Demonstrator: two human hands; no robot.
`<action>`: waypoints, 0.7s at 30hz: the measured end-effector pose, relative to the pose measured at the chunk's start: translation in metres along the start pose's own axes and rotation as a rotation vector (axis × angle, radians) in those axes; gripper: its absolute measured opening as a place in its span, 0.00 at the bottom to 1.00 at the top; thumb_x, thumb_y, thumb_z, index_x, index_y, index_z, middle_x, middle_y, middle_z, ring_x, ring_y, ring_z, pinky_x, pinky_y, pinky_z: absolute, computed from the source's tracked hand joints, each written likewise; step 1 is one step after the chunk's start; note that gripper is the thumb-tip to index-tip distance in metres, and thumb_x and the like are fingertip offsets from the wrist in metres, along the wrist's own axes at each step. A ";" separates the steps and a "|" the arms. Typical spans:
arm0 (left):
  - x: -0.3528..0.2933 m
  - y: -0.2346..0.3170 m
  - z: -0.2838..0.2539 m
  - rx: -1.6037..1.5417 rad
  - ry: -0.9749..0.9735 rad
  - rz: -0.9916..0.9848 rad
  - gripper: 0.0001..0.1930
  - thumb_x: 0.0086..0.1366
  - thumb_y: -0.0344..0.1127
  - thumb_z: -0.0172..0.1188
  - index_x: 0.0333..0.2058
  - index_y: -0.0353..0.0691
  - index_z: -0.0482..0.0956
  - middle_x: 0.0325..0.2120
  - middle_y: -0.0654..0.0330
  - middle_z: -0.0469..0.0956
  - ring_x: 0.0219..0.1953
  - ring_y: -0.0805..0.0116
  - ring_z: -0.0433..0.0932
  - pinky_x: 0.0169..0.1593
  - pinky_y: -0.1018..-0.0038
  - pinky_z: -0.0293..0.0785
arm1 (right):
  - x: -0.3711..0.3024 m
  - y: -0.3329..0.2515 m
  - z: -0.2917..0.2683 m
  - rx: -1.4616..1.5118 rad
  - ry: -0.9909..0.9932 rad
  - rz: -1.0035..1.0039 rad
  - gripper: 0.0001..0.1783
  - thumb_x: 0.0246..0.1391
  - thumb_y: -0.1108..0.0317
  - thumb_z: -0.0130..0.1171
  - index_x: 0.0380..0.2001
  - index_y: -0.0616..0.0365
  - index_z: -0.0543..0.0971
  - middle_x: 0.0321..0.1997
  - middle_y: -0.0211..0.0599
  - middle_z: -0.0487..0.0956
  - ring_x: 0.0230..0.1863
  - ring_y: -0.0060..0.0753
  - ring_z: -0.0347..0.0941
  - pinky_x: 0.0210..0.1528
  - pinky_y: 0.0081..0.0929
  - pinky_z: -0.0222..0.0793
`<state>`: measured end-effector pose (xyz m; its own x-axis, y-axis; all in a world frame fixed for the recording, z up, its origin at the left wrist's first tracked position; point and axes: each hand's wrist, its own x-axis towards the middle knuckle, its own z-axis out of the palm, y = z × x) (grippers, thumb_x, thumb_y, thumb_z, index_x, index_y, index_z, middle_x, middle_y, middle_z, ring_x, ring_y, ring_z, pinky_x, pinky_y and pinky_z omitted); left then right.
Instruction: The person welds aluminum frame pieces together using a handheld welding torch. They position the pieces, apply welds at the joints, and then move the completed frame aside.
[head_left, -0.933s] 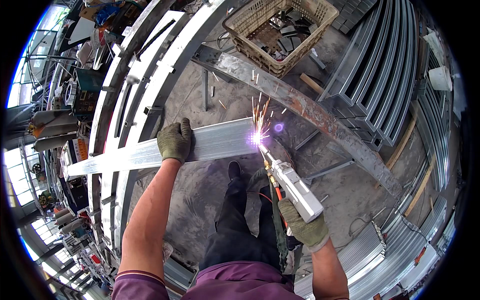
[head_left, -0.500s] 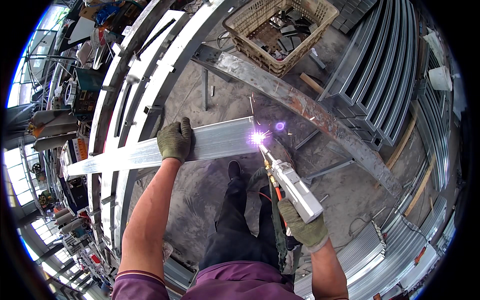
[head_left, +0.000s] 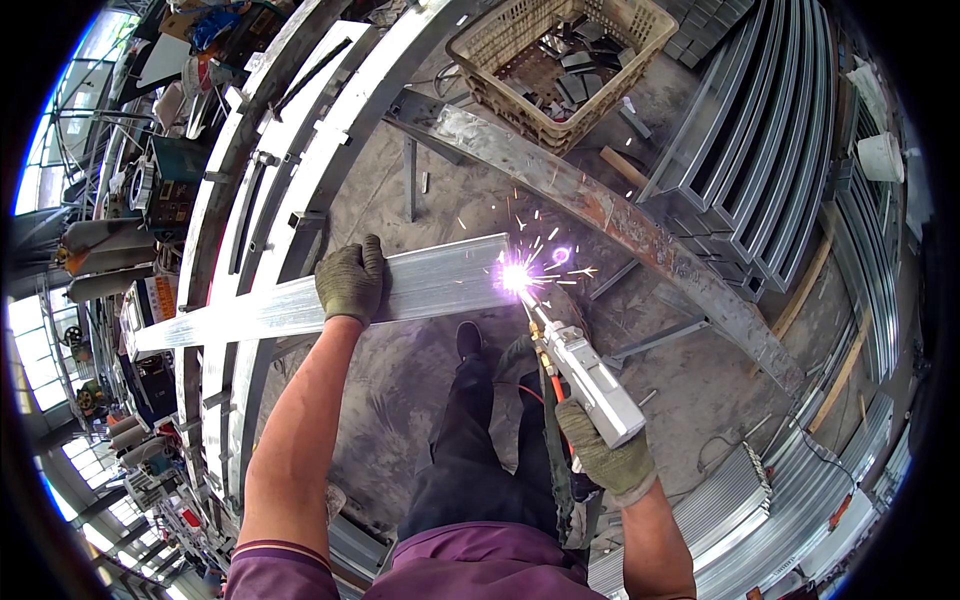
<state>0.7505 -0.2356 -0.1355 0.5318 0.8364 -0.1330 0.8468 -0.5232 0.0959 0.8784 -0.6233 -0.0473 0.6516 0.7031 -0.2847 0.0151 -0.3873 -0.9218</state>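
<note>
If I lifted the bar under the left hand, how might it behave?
Probably stiff: the bar juts past the curved rails without obvious sagging. Its long shape could make it swing awkwardly. Looking smooth and shiny, it may feel slippery.

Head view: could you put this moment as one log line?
left hand: on metal bar | right hand: gripping handheld torch | sparks: at bar's right end | crate: holds scraps
</note>
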 end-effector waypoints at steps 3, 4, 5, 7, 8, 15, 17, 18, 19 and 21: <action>0.000 -0.002 0.003 0.018 0.026 0.025 0.31 0.77 0.58 0.45 0.26 0.39 0.84 0.28 0.45 0.83 0.39 0.39 0.81 0.50 0.47 0.71 | -0.004 0.003 -0.001 -0.045 -0.040 -0.044 0.16 0.61 0.70 0.70 0.51 0.61 0.83 0.43 0.36 0.87 0.43 0.30 0.84 0.43 0.29 0.80; 0.000 -0.003 0.003 0.020 0.029 0.027 0.31 0.77 0.58 0.46 0.26 0.40 0.84 0.28 0.45 0.83 0.38 0.39 0.81 0.49 0.47 0.71 | -0.004 0.002 -0.002 -0.055 -0.054 -0.046 0.16 0.63 0.70 0.69 0.52 0.63 0.82 0.43 0.36 0.86 0.42 0.28 0.82 0.43 0.29 0.79; 0.001 -0.003 0.003 0.023 0.032 0.030 0.31 0.77 0.58 0.46 0.25 0.40 0.84 0.28 0.45 0.83 0.38 0.40 0.81 0.49 0.48 0.71 | -0.005 0.002 -0.003 -0.065 -0.066 -0.049 0.17 0.65 0.70 0.68 0.53 0.65 0.81 0.42 0.36 0.85 0.41 0.26 0.81 0.43 0.28 0.77; 0.000 -0.003 0.002 0.024 0.041 0.038 0.31 0.77 0.58 0.46 0.25 0.40 0.84 0.28 0.45 0.83 0.38 0.40 0.81 0.48 0.48 0.71 | -0.005 -0.004 -0.005 -0.035 -0.070 -0.001 0.16 0.65 0.69 0.68 0.52 0.65 0.81 0.41 0.33 0.84 0.40 0.24 0.79 0.42 0.27 0.77; 0.000 -0.003 0.002 0.023 0.045 0.043 0.31 0.77 0.58 0.46 0.25 0.40 0.84 0.28 0.45 0.83 0.38 0.40 0.81 0.48 0.48 0.71 | -0.005 -0.005 -0.006 -0.003 -0.067 0.022 0.15 0.65 0.69 0.68 0.52 0.65 0.82 0.40 0.32 0.84 0.39 0.23 0.78 0.41 0.26 0.76; 0.000 -0.002 0.004 0.021 0.031 0.017 0.30 0.77 0.57 0.47 0.25 0.40 0.84 0.28 0.44 0.83 0.37 0.39 0.81 0.47 0.47 0.71 | -0.008 -0.001 -0.003 0.144 -0.049 0.108 0.13 0.65 0.69 0.68 0.49 0.65 0.82 0.38 0.32 0.84 0.38 0.24 0.79 0.40 0.27 0.76; 0.000 -0.005 0.005 0.018 0.035 0.025 0.30 0.77 0.57 0.46 0.26 0.40 0.84 0.29 0.44 0.83 0.38 0.39 0.81 0.48 0.47 0.71 | -0.007 0.004 -0.003 0.015 -0.038 -0.047 0.14 0.65 0.69 0.68 0.50 0.65 0.82 0.39 0.35 0.85 0.39 0.27 0.81 0.41 0.28 0.78; 0.001 -0.006 0.006 0.016 0.036 0.028 0.30 0.77 0.57 0.46 0.26 0.40 0.84 0.29 0.44 0.83 0.38 0.39 0.81 0.48 0.47 0.71 | -0.003 -0.003 -0.005 0.007 -0.001 -0.010 0.14 0.57 0.69 0.72 0.46 0.56 0.88 0.43 0.35 0.90 0.43 0.31 0.88 0.44 0.30 0.82; 0.001 -0.008 0.007 0.026 0.026 0.022 0.30 0.77 0.57 0.46 0.27 0.40 0.85 0.30 0.45 0.84 0.39 0.40 0.81 0.49 0.48 0.71 | -0.005 0.000 -0.004 0.004 -0.012 0.000 0.14 0.57 0.69 0.72 0.47 0.56 0.88 0.44 0.35 0.90 0.44 0.31 0.88 0.44 0.30 0.83; 0.001 -0.006 0.005 0.030 0.023 0.020 0.30 0.77 0.58 0.46 0.28 0.40 0.85 0.31 0.45 0.84 0.40 0.40 0.81 0.49 0.48 0.70 | -0.006 0.002 -0.004 0.003 -0.020 0.016 0.14 0.57 0.68 0.72 0.47 0.55 0.88 0.44 0.36 0.90 0.44 0.32 0.88 0.44 0.30 0.83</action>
<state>0.7460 -0.2328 -0.1413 0.5488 0.8288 -0.1089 0.8360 -0.5445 0.0684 0.8776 -0.6304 -0.0469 0.6364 0.7088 -0.3045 0.0024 -0.3965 -0.9180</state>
